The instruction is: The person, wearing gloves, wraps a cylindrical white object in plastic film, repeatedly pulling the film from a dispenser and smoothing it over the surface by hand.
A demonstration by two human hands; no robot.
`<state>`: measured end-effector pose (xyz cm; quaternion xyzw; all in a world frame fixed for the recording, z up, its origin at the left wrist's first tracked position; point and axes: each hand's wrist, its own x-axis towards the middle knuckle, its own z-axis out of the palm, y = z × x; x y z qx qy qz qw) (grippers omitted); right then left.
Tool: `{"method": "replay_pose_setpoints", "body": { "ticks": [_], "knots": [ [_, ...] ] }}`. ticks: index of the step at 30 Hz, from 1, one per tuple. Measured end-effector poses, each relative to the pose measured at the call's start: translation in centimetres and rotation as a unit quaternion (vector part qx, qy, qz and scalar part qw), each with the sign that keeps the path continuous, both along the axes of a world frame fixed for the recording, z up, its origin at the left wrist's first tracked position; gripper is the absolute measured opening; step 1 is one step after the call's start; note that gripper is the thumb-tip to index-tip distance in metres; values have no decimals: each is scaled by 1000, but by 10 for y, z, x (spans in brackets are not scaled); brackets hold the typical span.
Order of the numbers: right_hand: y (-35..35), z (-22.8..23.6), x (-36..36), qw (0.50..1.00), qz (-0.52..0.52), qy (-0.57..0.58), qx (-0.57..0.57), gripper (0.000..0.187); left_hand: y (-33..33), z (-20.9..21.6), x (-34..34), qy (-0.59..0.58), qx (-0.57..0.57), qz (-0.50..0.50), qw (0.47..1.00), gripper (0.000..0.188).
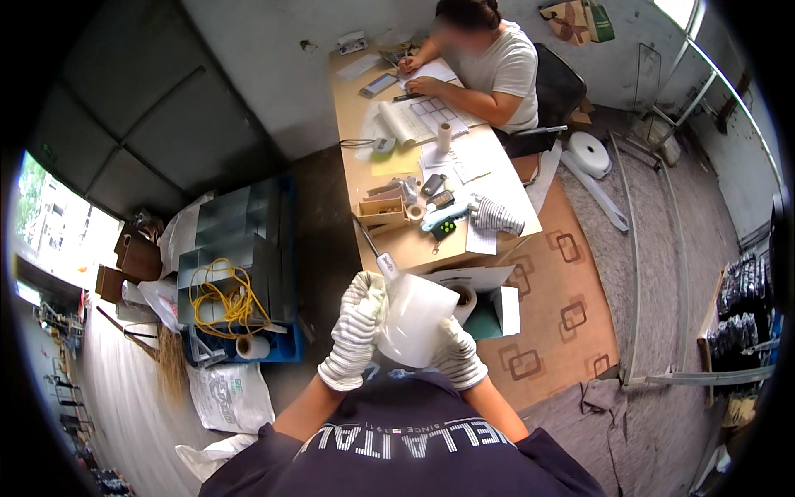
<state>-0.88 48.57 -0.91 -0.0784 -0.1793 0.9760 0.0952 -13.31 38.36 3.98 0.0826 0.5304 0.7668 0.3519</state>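
Both hands (359, 327) (458, 356) hold a white, perhaps plastic roll (416, 321); table edge (431, 258) just beyond.

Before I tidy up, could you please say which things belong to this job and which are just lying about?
In use: translucent plastic, held by gloved left hand and gloved right hand.
Apparently lying about: yellow cord; straw broom; white sack.

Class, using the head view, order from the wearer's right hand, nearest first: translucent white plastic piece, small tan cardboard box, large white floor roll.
1. Plastic piece, touching, left side.
2. Cardboard box, farther ahead, left.
3. White roll, far right.
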Motion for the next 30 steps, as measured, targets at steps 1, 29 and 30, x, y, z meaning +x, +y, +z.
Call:
{"method": "replay_pose_setpoints", "body": {
  "ticks": [1,29,30],
  "knots": [
    [-2,-2,2,1000,-5,-7,-23,71,0,6,0,-7,10,1,1000,12],
    [13,12,-20,992,28,86,-82,96,0,29,-18,325,-134,171,920,6],
    [11,8,-19,992,18,85,-88,94,1,11,-32,349,-104,200,910,7]
  ]
}}
